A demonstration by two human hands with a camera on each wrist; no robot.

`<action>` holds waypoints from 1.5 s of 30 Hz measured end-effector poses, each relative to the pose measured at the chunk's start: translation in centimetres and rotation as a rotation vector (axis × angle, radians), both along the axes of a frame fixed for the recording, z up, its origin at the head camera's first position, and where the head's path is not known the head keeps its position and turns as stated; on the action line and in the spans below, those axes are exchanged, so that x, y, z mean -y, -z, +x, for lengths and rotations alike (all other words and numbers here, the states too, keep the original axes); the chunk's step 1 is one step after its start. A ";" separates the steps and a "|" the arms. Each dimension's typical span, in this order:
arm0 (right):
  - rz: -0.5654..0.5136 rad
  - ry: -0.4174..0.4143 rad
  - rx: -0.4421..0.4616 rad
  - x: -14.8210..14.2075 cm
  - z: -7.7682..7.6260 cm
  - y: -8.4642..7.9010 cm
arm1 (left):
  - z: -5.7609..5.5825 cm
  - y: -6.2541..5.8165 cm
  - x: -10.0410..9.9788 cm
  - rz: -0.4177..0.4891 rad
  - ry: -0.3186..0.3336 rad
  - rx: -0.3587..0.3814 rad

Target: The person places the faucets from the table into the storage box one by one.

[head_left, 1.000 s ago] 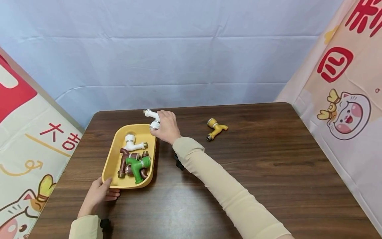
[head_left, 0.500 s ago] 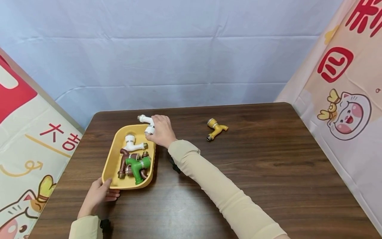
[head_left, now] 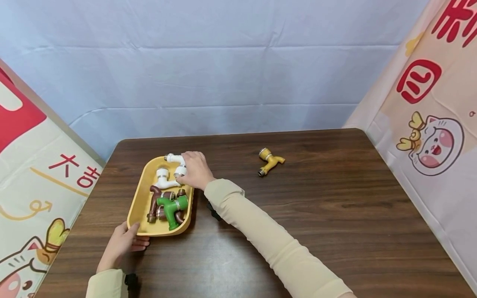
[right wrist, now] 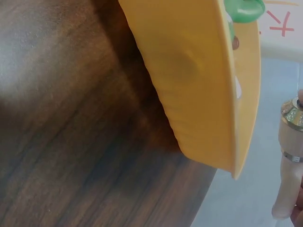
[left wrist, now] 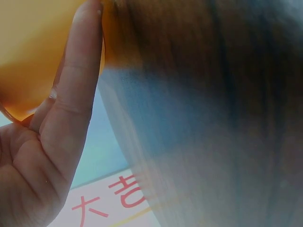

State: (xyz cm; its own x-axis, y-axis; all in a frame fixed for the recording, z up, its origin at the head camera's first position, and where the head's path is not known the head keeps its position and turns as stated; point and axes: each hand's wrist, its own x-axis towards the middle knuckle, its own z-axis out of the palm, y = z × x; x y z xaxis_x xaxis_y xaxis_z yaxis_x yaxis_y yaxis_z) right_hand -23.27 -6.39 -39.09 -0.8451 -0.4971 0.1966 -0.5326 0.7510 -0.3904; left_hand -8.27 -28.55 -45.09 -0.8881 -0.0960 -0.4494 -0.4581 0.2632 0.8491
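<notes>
My right hand [head_left: 197,170] grips a white faucet [head_left: 173,158] by its knob end, over the far right part of a yellow plastic basin [head_left: 138,202]. In the right wrist view that white faucet [right wrist: 289,165] hangs beyond the basin wall [right wrist: 189,80], with only some fingertips showing. Inside the basin lie another white faucet [head_left: 163,180], brown faucets [head_left: 154,203] and a green faucet [head_left: 172,212] on top of them. At the near left corner my left hand [head_left: 121,241] holds the basin, thumb over the rim and fingers [left wrist: 75,80] along the outside.
A yellow faucet [head_left: 272,162] lies alone on the dark wooden table [head_left: 316,198], right of the basin. A pale cloth [head_left: 223,74] hangs behind the table's far edge. Printed banners [head_left: 428,91] stand at both sides.
My right hand has come left and nearer with the white faucet, from beside the basin's far right corner to over its inside. The left hand stays at its corner.
</notes>
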 end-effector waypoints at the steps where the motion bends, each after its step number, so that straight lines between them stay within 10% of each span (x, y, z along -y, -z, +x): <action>1: 0.000 -0.006 0.006 0.1 0.1 0.1 | 0.0 0.0 0.0 0.001 -0.001 0.001; 17: 0.025 -0.164 0.060 0.7 0.7 2.0 | 0.0 0.4 0.0 0.012 0.006 0.002; 45: -0.226 -0.075 0.054 -3.7 -0.5 0.9 | -0.3 0.3 0.2 0.020 0.007 -0.005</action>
